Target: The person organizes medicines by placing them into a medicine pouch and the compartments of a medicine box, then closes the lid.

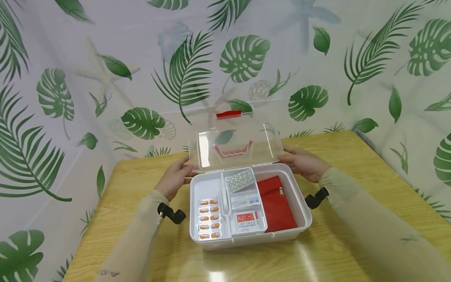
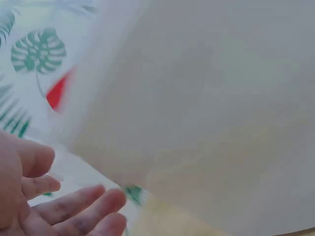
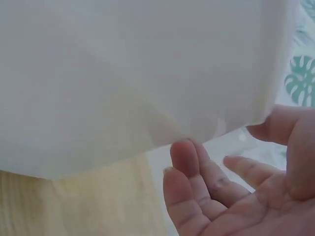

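A white medicine box [image 1: 303, 213] sits on the table between the two hands, its clear lid [image 1: 235, 145] standing raised at the far side. The left hand [image 1: 175, 178] lies against the lid's left edge and the right hand [image 1: 302, 162] against its right edge, both with fingers loosely spread; whether the fingertips actually pinch the lid cannot be told. Just nearer than the hands, inside the box, lie a blister of orange capsules [image 1: 209, 218], a foil blister of round tablets [image 1: 240, 180], small white packets [image 1: 245, 221] with red and blue printing too small to read, and a red pouch [image 1: 275, 203]. A red latch [image 1: 229, 114] tops the lid. The box rests on a glossy light wooden table [image 1: 352, 164], backed by a white curtain [image 1: 105, 58] printed with green leaves
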The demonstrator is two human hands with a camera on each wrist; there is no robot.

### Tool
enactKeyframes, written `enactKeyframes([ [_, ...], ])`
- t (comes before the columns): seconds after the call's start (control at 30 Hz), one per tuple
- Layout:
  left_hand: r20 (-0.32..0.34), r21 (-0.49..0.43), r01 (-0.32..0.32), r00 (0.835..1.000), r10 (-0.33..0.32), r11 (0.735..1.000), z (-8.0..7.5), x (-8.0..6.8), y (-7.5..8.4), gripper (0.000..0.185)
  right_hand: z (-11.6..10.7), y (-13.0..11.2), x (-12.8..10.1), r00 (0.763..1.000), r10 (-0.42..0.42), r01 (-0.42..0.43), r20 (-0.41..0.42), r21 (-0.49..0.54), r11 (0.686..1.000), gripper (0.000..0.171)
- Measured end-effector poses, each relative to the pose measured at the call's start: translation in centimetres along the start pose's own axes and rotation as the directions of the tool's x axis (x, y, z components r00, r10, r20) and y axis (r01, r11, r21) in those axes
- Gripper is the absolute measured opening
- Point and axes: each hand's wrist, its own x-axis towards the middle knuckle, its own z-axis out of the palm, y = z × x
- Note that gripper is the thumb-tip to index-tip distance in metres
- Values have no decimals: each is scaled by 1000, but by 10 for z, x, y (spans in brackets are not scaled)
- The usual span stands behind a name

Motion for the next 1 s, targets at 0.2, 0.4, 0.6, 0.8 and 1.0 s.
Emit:
enactKeyframes([
  [0.2, -54, 8, -45, 997, 46, 999, -6, -21, 31, 50, 0, -15, -12, 995, -70, 59, -71, -155, 986, 59],
  [0.4, -18, 91, 36, 999, -35, 995, -1, -42, 44, 63, 3, -23, -31, 987, -138, 112, -76, -285, 952, 65],
  [0.6, 43, 117, 25, 999, -31, 993, 7, -58, 44, 64, 6, -20, -42, 985, -168, 153, -25, -307, 939, 80],
  [0.8, 60, 114, 25, 998, -32, 993, 8, -46, 50, 70, 3, -20, -31, 980, -195, 170, -45, -328, 929, 84],
  [1.0, 77, 25, 36, 996, -37, 999, 0, -20, 49, 67, -4, -22, -1, 981, -176, 141, -85, -318, 938, 78],
])
